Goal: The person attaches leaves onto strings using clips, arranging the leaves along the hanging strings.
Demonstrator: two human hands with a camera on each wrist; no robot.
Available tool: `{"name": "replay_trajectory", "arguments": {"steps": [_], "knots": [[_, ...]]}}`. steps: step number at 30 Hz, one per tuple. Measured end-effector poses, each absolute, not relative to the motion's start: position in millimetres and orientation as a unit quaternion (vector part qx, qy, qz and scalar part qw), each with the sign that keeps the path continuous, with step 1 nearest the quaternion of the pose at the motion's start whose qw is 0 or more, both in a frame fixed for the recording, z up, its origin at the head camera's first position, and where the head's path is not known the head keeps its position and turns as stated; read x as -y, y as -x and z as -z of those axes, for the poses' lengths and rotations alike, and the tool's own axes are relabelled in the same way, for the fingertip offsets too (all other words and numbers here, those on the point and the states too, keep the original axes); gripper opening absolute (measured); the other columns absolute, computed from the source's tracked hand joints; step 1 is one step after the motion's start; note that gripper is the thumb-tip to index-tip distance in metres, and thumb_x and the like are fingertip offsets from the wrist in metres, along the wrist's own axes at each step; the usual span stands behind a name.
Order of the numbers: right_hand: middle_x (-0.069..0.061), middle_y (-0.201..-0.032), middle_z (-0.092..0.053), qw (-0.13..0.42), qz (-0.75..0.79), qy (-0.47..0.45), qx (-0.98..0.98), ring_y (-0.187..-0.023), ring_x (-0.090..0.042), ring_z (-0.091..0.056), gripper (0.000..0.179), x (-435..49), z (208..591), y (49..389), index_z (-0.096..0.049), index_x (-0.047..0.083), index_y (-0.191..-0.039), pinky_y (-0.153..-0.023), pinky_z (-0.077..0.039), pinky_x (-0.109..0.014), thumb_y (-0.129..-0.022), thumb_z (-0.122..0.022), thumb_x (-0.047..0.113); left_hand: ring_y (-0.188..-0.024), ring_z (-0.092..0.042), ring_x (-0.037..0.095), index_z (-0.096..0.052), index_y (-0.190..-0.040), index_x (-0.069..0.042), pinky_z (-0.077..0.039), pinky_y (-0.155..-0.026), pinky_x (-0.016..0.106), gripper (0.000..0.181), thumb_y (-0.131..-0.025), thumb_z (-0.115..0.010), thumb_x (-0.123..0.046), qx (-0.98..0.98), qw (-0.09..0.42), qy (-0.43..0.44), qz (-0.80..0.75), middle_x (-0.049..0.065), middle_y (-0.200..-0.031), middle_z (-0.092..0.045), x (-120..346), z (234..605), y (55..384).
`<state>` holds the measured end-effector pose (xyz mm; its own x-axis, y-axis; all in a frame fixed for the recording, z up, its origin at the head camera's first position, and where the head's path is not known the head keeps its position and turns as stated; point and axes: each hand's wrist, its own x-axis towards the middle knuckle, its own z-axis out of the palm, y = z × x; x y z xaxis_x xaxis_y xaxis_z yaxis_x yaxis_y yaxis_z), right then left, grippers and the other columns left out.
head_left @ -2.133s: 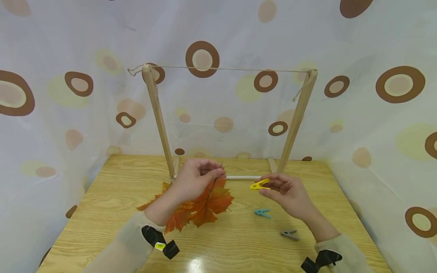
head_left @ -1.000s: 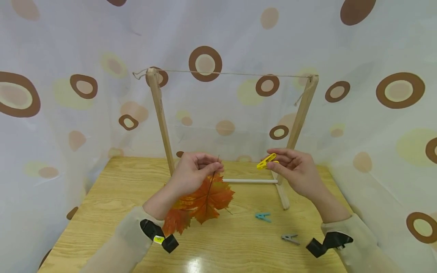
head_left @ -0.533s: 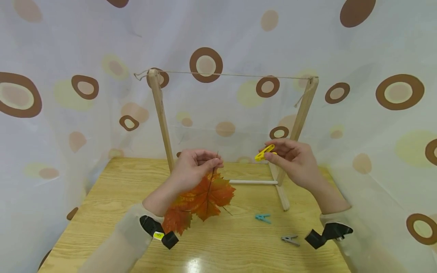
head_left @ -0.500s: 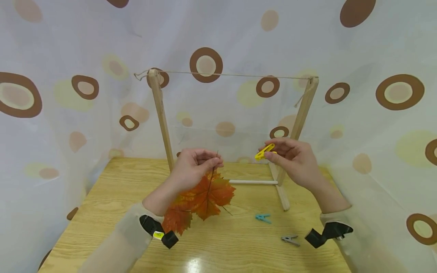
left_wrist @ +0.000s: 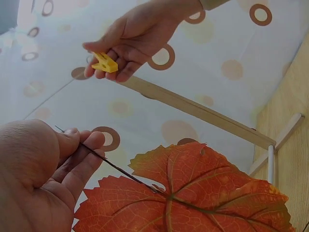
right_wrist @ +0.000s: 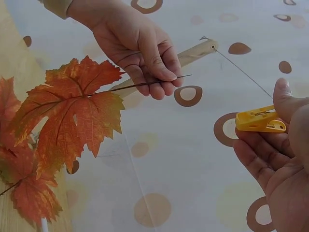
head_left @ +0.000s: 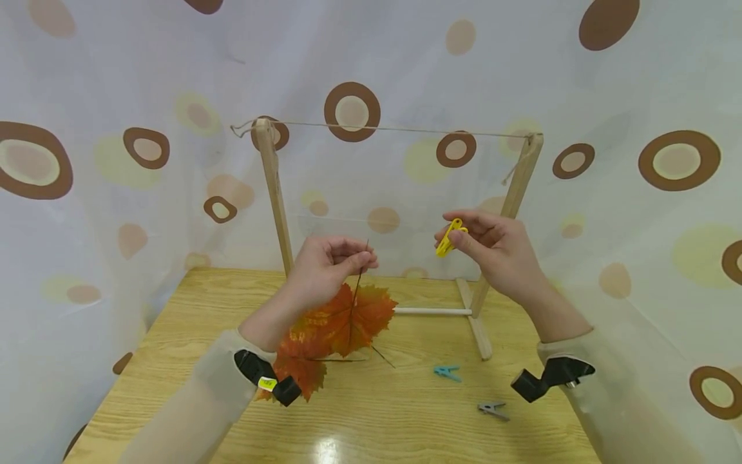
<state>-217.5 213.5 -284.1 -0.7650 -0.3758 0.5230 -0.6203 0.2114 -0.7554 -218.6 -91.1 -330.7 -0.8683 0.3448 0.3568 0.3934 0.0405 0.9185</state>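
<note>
In the head view my left hand pinches the thin dark stem of an orange-red maple leaf between thumb and fingers. The leaf hangs below the hand, and the stem's tip pokes out above the fingertips. Higher and to the right, my right hand holds a yellow clothespin between thumb and fingers. From the right wrist the clothespin shows lying across the fingertips, its thumb-side end partly covered. Both hands are below the string and apart from each other.
The string spans two wooden posts joined low down by a white rod. On the wooden table lie more orange leaves, a blue clothespin and a grey clothespin. A patterned curtain surrounds the table.
Both hands have risen from near the table, the right one more. The leaf has lifted with the left hand, and the yellow clothespin has turned to a steeper slant.
</note>
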Motion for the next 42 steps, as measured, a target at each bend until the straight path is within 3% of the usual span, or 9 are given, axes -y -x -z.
{"name": "replay_trajectory", "arguments": {"steps": [9, 14, 24, 27, 29, 31, 35, 38, 42], "knots": [[-0.005, -0.104, -0.076, 0.098, -0.519, -0.319, 0.787, -0.100, -0.019, -0.073, 0.034, -204, 271, 224, -0.063, -0.002, -0.142, -0.098, -0.054, -0.024, -0.110, -0.058, 0.008, -0.098, -0.078, 0.026, -0.075, -0.115, 0.009, -0.062, -0.090, 0.042, 0.018, -0.104, -0.068, -0.002, 0.721, 0.021, 0.250, 0.646, 0.015, -0.103, -0.079, 91, 319, 225], [-0.013, -0.110, -0.076, 0.092, -0.523, -0.326, 0.783, -0.104, -0.019, -0.074, 0.037, -198, 265, 227, -0.057, -0.004, -0.146, -0.102, -0.053, -0.025, -0.110, -0.057, 0.005, -0.097, -0.078, 0.025, -0.076, -0.114, 0.007, -0.062, -0.090, 0.044, 0.016, -0.103, -0.068, -0.002, 0.716, 0.029, 0.246, 0.653, 0.014, -0.102, -0.079, 93, 314, 228], [-0.009, -0.111, -0.079, 0.099, -0.559, -0.334, 0.752, -0.100, -0.021, -0.077, 0.024, -185, 245, 232, -0.071, -0.006, -0.126, -0.097, -0.058, -0.029, -0.104, -0.067, 0.001, -0.101, -0.076, 0.034, -0.075, -0.115, 0.008, -0.062, -0.089, 0.037, 0.017, -0.103, -0.068, -0.002, 0.711, 0.051, 0.249, 0.656, 0.017, -0.106, -0.077, 99, 304, 234], [-0.010, -0.111, -0.079, 0.095, -0.557, -0.317, 0.762, -0.099, -0.021, -0.077, 0.023, -181, 238, 232, -0.073, -0.003, -0.124, -0.068, -0.055, -0.015, -0.104, -0.070, 0.006, -0.102, -0.076, 0.033, -0.075, -0.115, 0.007, -0.062, -0.089, 0.037, 0.017, -0.104, -0.068, -0.003, 0.714, 0.061, 0.246, 0.653, 0.017, -0.108, -0.077, 102, 300, 236], [-0.011, -0.112, -0.079, 0.091, -0.557, -0.302, 0.768, -0.099, -0.023, -0.076, 0.023, -179, 233, 232, -0.074, -0.001, -0.123, -0.048, -0.041, -0.017, -0.103, -0.072, 0.010, -0.102, -0.076, 0.033, -0.075, -0.115, 0.007, -0.062, -0.089, 0.037, 0.017, -0.103, -0.068, -0.002, 0.714, 0.067, 0.244, 0.653, 0.016, -0.108, -0.077, 104, 299, 238], [-0.011, -0.112, -0.079, 0.085, -0.561, -0.286, 0.772, -0.099, -0.024, -0.076, 0.023, -178, 229, 233, -0.075, 0.002, -0.122, -0.041, -0.029, -0.021, -0.103, -0.074, 0.014, -0.103, -0.076, 0.034, -0.076, -0.115, 0.006, -0.062, -0.089, 0.037, 0.017, -0.104, -0.068, -0.003, 0.713, 0.071, 0.242, 0.654, 0.016, -0.108, -0.077, 105, 297, 239], [-0.013, -0.111, -0.079, 0.088, -0.577, -0.282, 0.761, -0.099, -0.025, -0.077, 0.021, -173, 221, 236, -0.076, 0.001, -0.120, -0.069, -0.059, -0.022, -0.101, -0.075, 0.012, -0.103, -0.076, 0.033, -0.076, -0.116, 0.006, -0.062, -0.089, 0.036, 0.017, -0.104, -0.068, -0.004, 0.711, 0.072, 0.235, 0.659, 0.016, -0.108, -0.077, 109, 295, 242], [-0.015, -0.108, -0.079, 0.097, -0.583, -0.291, 0.752, -0.097, -0.025, -0.077, 0.021, -169, 216, 238, -0.076, -0.001, -0.118, -0.094, -0.060, -0.034, -0.101, -0.075, 0.010, -0.103, -0.076, 0.032, -0.075, -0.116, 0.007, -0.062, -0.089, 0.036, 0.018, -0.104, -0.068, -0.004, 0.711, 0.075, 0.234, 0.659, 0.016, -0.107, -0.077, 111, 293, 242], [-0.015, -0.105, -0.079, 0.111, -0.580, -0.302, 0.748, -0.096, -0.027, -0.077, 0.020, -163, 210, 238, -0.078, -0.001, -0.116, -0.098, -0.058, -0.036, -0.100, -0.077, 0.011, -0.103, -0.075, 0.035, -0.075, -0.117, 0.007, -0.062, -0.088, 0.036, 0.019, -0.104, -0.067, -0.004, 0.714, 0.085, 0.239, 0.653, 0.017, -0.107, -0.077, 114, 290, 244]]}}
